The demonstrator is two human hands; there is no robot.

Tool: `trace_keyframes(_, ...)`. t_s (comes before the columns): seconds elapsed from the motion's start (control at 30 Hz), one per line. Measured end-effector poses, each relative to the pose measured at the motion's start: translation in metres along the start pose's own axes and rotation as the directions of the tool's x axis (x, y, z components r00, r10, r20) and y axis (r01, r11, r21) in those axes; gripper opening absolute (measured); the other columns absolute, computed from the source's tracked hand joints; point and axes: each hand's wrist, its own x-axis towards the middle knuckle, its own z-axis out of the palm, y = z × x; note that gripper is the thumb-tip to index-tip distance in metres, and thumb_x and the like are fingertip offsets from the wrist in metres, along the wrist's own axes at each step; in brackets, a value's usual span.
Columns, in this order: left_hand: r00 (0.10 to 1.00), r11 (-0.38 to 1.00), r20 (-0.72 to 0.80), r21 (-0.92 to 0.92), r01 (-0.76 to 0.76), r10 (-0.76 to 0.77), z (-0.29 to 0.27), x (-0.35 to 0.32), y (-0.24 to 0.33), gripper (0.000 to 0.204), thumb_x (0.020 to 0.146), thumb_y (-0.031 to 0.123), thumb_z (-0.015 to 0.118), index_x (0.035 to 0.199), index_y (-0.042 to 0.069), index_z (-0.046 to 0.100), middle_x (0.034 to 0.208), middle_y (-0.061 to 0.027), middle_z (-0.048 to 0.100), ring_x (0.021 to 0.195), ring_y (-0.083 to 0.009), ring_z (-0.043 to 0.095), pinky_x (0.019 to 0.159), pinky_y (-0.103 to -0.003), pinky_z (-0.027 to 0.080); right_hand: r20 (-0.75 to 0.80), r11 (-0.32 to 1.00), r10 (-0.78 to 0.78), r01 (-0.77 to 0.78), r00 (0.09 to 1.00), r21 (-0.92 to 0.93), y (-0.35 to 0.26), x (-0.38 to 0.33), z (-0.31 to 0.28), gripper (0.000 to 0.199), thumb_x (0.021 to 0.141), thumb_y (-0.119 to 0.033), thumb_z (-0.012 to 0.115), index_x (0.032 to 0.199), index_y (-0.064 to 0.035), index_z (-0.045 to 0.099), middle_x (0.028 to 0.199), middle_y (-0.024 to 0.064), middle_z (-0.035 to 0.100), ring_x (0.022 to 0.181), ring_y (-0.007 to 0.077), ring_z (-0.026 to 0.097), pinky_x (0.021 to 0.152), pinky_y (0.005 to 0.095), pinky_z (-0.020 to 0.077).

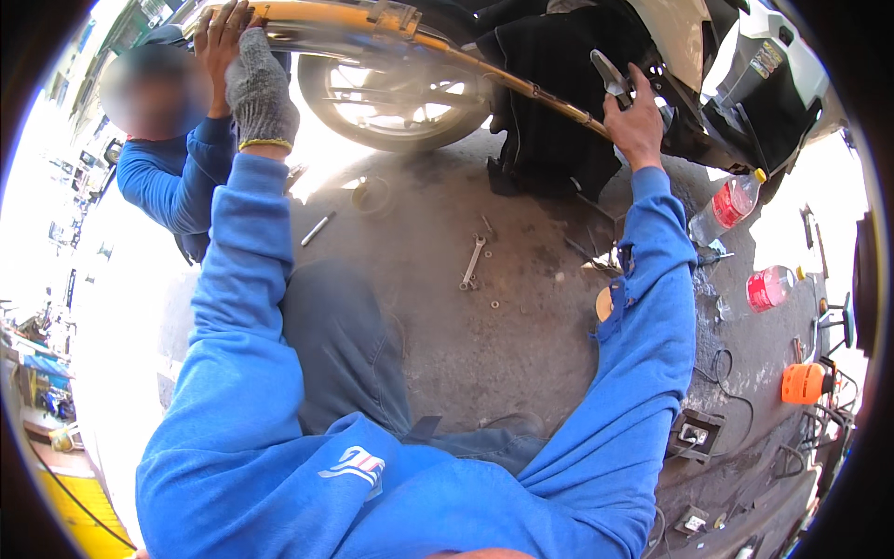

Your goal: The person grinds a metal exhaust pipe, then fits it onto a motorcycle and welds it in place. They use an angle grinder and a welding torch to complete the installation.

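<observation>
A grey knit glove covers my left hand (262, 91), which is raised at the upper left. Its fingers close against the end of a long, worn yellow-orange metal bar (382, 20). A co-worker's bare hand (218, 47) is on the same end, right beside mine. Bare, my right hand (635, 121) grips a silver metal tool (610, 73) between thumb and fingers; its exact kind is unclear. The bar slopes down to the right, and its thin end (591, 121) meets this hand. Behind the bar are a spoked wheel (396, 98) and black cloth (549, 102).
A wrench (473, 261), a few small metal rings and a pen-like white stick (318, 229) lie on the dirty ground. Two red-labelled plastic bottles, one upper (728, 203) and one lower (769, 288), are at right, near an orange container (805, 383) and cables. White vehicle panels (764, 56) overhang the upper right.
</observation>
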Motion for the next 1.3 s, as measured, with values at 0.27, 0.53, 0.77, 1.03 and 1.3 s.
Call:
trace_keyframes(0.27,0.959,0.982,0.285,-0.182,0.050,0.004,0.086,-0.012,0.039,0.101,0.068,0.019,0.088,0.151,0.001,0.034,0.134,-0.0204,0.059,0.120,-0.0370,0.061,0.102,-0.040,0.049,0.030,0.996,-0.014,0.017,0.999,-0.089,0.001,0.014,0.013,0.070,0.081,-0.031,0.072,0.146,-0.0157,0.048,0.139,0.0180,0.058,0.127,0.0370,0.057,0.108,0.0475,0.0445)
trace_keyframes(0.53,0.940,0.979,0.333,-0.152,0.134,-0.077,0.123,-0.002,0.044,0.098,0.070,0.021,0.086,0.150,0.001,0.035,0.134,-0.0205,0.059,0.120,-0.0369,0.061,0.102,-0.040,0.049,0.008,0.975,-0.017,0.019,1.000,-0.223,-0.008,0.027,0.023,0.069,0.080,-0.037,0.075,0.142,-0.0164,0.053,0.130,0.0176,0.061,0.123,0.0389,0.058,0.104,0.0507,0.0462)
trace_keyframes(0.77,0.942,0.969,0.328,-0.201,0.146,-0.074,0.130,0.001,0.037,0.095,0.071,0.023,0.084,0.150,0.001,0.036,0.134,-0.0206,0.059,0.120,-0.0368,0.061,0.102,-0.040,0.049,0.056,0.942,0.040,-0.020,0.998,-0.335,0.010,0.049,0.039,0.055,0.081,-0.034,0.072,0.131,-0.0132,0.061,0.126,0.0211,0.061,0.118,0.0424,0.060,0.097,0.0540,0.0483)
trace_keyframes(1.03,0.939,0.964,0.333,-0.212,0.161,-0.083,0.135,0.002,0.031,0.092,0.073,0.026,0.082,0.149,0.001,0.037,0.134,-0.0207,0.059,0.120,-0.0368,0.061,0.102,-0.041,0.049,0.037,0.969,-0.038,0.046,0.999,-0.241,0.029,0.054,0.048,0.048,0.081,-0.028,0.069,0.123,-0.0073,0.062,0.114,0.0220,0.067,0.111,0.0407,0.064,0.097,0.0481,0.0497)
trace_keyframes(1.3,0.936,0.959,0.342,-0.225,0.172,-0.088,0.140,0.007,0.028,0.089,0.075,0.028,0.080,0.148,0.001,0.037,0.134,-0.0208,0.059,0.120,-0.0367,0.061,0.102,-0.041,0.049,-0.179,0.857,-0.363,0.252,0.915,-0.450,0.033,0.050,0.059,0.025,0.092,-0.023,0.056,0.109,-0.0053,0.061,0.090,0.0112,0.064,0.075,0.0204,0.067,0.064,0.0342,0.0555)
